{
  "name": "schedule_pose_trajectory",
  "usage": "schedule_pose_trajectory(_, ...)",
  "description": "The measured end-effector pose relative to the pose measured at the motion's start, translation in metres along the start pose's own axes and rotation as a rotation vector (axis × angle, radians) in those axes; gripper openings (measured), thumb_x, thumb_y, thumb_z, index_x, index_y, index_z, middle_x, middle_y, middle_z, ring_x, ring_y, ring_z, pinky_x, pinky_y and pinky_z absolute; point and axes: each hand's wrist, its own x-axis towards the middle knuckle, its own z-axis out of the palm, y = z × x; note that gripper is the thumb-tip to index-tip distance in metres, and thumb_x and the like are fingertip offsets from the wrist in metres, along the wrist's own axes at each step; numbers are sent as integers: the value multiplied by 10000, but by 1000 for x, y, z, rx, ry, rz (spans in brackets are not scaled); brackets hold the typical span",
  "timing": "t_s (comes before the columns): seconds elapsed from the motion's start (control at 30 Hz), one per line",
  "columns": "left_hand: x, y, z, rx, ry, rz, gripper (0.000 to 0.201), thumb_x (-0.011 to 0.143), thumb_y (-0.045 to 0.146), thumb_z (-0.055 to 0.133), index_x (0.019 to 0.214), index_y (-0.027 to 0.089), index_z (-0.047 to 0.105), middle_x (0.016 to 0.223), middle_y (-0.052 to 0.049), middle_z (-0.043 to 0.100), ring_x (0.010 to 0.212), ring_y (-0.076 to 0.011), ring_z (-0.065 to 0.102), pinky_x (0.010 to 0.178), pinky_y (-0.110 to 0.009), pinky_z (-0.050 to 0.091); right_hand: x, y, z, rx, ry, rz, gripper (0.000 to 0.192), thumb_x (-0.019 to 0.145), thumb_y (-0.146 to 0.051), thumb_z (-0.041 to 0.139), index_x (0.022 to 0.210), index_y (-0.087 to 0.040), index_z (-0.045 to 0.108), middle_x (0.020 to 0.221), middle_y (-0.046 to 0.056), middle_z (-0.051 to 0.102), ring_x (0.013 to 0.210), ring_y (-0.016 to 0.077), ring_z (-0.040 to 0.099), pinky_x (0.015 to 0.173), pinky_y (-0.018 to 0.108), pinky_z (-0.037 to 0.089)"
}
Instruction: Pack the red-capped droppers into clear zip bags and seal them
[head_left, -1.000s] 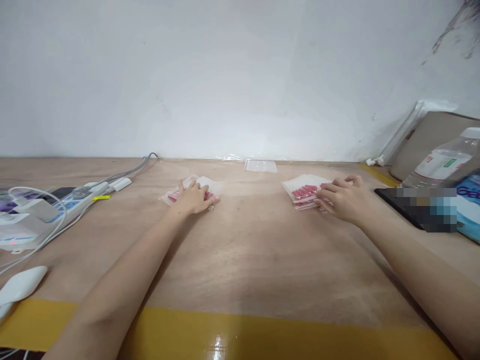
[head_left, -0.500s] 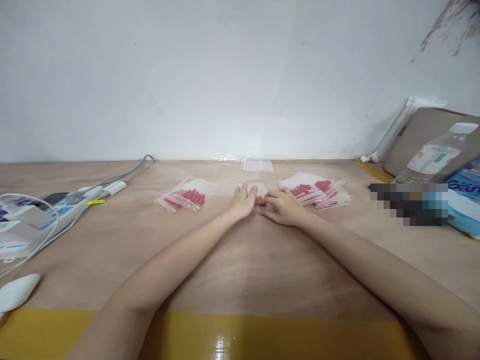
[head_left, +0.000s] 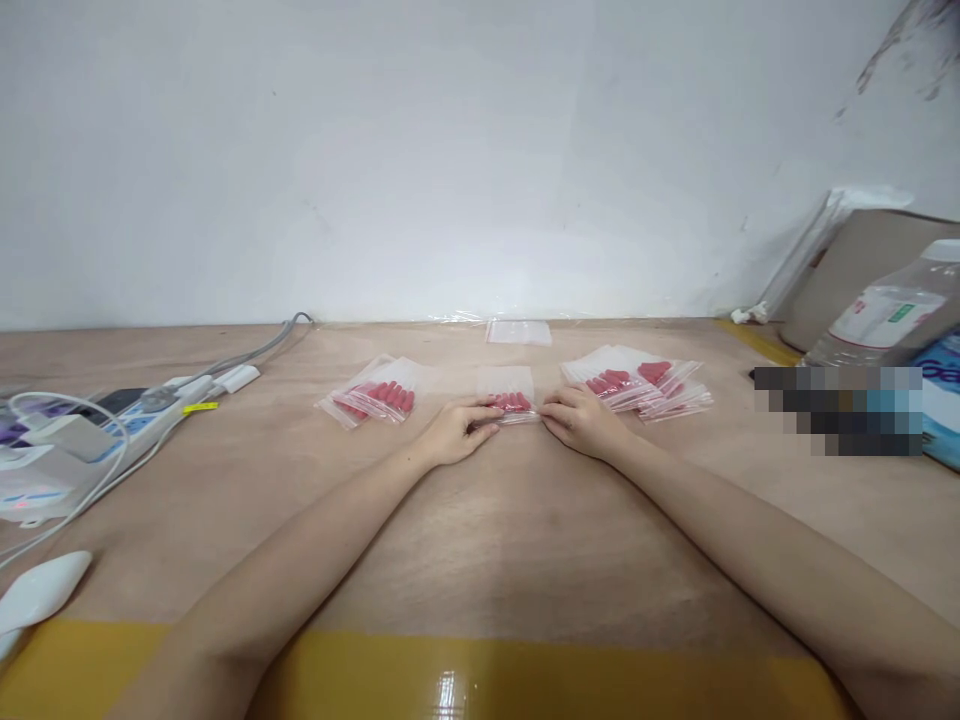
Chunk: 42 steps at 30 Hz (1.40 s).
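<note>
Flat on the table in front of me lies a small clear zip bag (head_left: 505, 380) with several red capsule-shaped pieces in its near part. My left hand (head_left: 456, 430) is at the bag's near left corner, its fingertips over the edge and its thumb just below. At the near right corner, my right hand (head_left: 583, 420) pinches the edge between thumb and fingers. Filled bags with red pieces lie fanned out on both sides, a left pile (head_left: 375, 390) and a larger right pile (head_left: 637, 382). The right hand is close to the right pile.
Flat bags (head_left: 518, 332) lie by the wall. On the left are a power strip (head_left: 161, 410) with plugs and cables, and a white spoon-shaped object (head_left: 45, 590). A bottle (head_left: 885, 312), a blurred dark object (head_left: 840, 415) and a blue packet (head_left: 943, 395) are on the right.
My left hand has moved left and down off the middle of the bag to its near left corner, uncovering the red pieces. My right hand has shifted slightly right to the near right corner.
</note>
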Motion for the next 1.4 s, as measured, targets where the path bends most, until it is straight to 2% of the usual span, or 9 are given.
schedule_pose_trajectory(0.1,0,2,1,-3,16,-6,252,841,214,531,1070,193,634,1166,-83,596,1073,-207,570,905,-368,483,3,0,-2,-91,-21,-66,188,839,-177,457,837,-180,645,754,44,652,724,144,557,746,306,366)
schedule_pose_trajectory(0.33,-1,-2,3,23,3,-11,253,851,221,511,1071,183,630,1159,-89,594,1091,-206,555,937,-370,460,10,-2,-1,-242,-54,-65,269,879,-202,413,743,-198,645,678,26,639,671,135,501,761,311,290)
schedule_pose_trajectory(0.53,9,4,19,164,193,156,257,823,287,576,1043,161,610,1073,-95,597,1015,-208,567,888,-365,485,13,-3,-3,-268,-30,-65,260,865,-178,409,728,-179,630,680,31,628,677,135,476,774,331,253)
schedule_pose_trajectory(0.67,28,10,36,306,238,259,139,842,194,531,931,139,621,945,-73,635,907,-177,592,828,-313,505,14,-5,-3,-273,9,-74,245,857,-171,418,716,-170,619,650,25,615,663,133,467,771,335,244)
schedule_pose_trajectory(0.8,40,10,44,373,257,302,170,849,139,470,777,134,623,835,-78,649,811,-193,604,756,-346,509,14,-8,-2,-276,59,-78,228,865,-193,425,755,-168,623,666,25,621,675,135,474,769,331,249)
schedule_pose_trajectory(0.9,41,10,43,410,264,346,216,857,123,432,738,135,612,810,-78,649,804,-190,601,757,-349,500,13,-9,-2,-277,79,-85,209,861,-193,431,790,-167,626,686,25,624,687,137,474,771,331,252)
schedule_pose_trajectory(1.03,39,13,39,439,272,387,223,866,106,402,779,131,605,837,-82,647,833,-177,594,783,-334,492,12,-9,-2,-277,77,-78,221,853,-174,427,742,-165,618,649,23,605,666,133,455,768,331,246)
schedule_pose_trajectory(1.23,39,15,36,461,266,442,250,887,121,387,732,141,582,786,-68,644,795,-162,599,759,-320,501,13,-11,-5,-304,71,-77,215,840,-146,423,734,-166,609,641,16,596,663,128,438,782,342,228)
schedule_pose_trajectory(1.4,34,10,24,497,256,481,230,895,135,393,764,151,581,794,-54,651,784,-153,603,769,-322,505,11,-11,-7,-324,82,-76,196,833,-143,438,733,-179,603,647,-2,609,672,122,439,821,356,203)
